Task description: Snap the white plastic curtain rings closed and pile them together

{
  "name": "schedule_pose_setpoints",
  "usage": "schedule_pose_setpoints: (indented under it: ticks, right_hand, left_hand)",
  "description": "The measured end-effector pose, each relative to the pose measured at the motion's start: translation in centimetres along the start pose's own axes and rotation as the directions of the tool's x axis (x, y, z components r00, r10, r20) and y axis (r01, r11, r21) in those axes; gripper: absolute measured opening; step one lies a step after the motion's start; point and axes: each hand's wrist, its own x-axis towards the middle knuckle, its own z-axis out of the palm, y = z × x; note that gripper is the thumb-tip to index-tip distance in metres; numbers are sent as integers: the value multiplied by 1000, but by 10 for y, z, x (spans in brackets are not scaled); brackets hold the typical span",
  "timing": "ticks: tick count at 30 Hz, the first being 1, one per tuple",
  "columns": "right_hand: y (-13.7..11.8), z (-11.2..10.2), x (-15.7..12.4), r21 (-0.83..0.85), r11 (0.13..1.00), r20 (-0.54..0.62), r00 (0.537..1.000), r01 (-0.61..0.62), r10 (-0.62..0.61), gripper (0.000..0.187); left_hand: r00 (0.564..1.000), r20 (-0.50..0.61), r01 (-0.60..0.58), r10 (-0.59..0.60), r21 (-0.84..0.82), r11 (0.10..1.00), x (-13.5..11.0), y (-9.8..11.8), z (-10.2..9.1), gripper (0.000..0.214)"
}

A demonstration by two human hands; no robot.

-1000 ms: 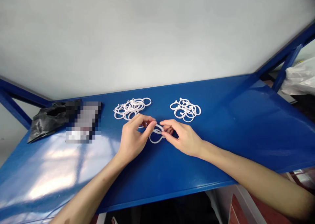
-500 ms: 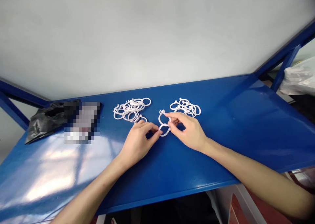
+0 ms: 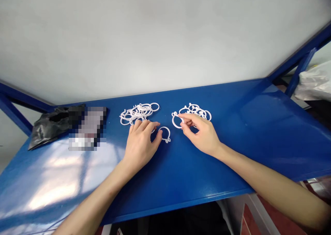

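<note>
Between the thumb and fingers of my right hand [image 3: 200, 130] is a white plastic curtain ring [image 3: 174, 124], its small loop and knob at the upper left. My left hand [image 3: 141, 136] is open, thumb and fingers apart. Beside its thumb a second ring [image 3: 169, 131] lies on the blue table, small loop toward me. Behind my left hand spreads a tangled pile of similar white rings [image 3: 138, 111], partly covered by the fingers. A smaller heap of rings [image 3: 196, 108] sits behind my right hand, which hides some of it.
The blue table [image 3: 181, 180] runs up to a pale wall [image 3: 160, 38]. At the left lie a black plastic bag [image 3: 48, 130] and a blurred-out flat object [image 3: 89, 128]. Blue frame bars [image 3: 301, 71] rise at both sides, with a whitish plastic bag [image 3: 317, 80] at far right.
Two rings that overlapped between my hands are now apart. My left hand has let go of one and moved left; my right hand has shifted slightly, still holding the other.
</note>
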Motion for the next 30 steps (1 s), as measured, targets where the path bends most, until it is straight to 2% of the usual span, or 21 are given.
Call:
schedule_pose_setpoints:
  ticks: [3, 8, 11, 13, 17, 21, 30]
  right_hand:
    - [-6, 0, -1, 42, 999, 21, 999, 26, -26, 27]
    - [-15, 2, -6, 121, 992, 106, 993, 39, -52, 27]
    - [-17, 5, -10, 139, 989, 143, 987, 51, -71, 27]
    - [-17, 6, -12, 160, 985, 138, 987, 59, -82, 23]
    - [-20, 7, -17, 190, 980, 153, 985, 51, -81, 14]
    - [-23, 6, -19, 164, 984, 183, 978, 69, -99, 15]
    - [-21, 2, -21, 167, 964, 206, 949, 208, -241, 17]
  left_hand:
    - [999, -34, -7, 3, -120, 993, 0, 2, -2, 22]
    - [996, 57, 82, -64, -425, 901, 2, 5, -7, 21]
    - [990, 89, 143, -113, -518, 843, 0, 6, -6, 18]
    - [990, 76, 144, -123, -549, 824, -3, 9, -5, 16]
    - [996, -8, 70, -88, -541, 838, -8, 16, -4, 11]
    - [995, -104, -59, 7, -510, 858, -12, 19, -2, 12]
    - [971, -182, -230, 158, -512, 828, -13, 17, 1, 15]
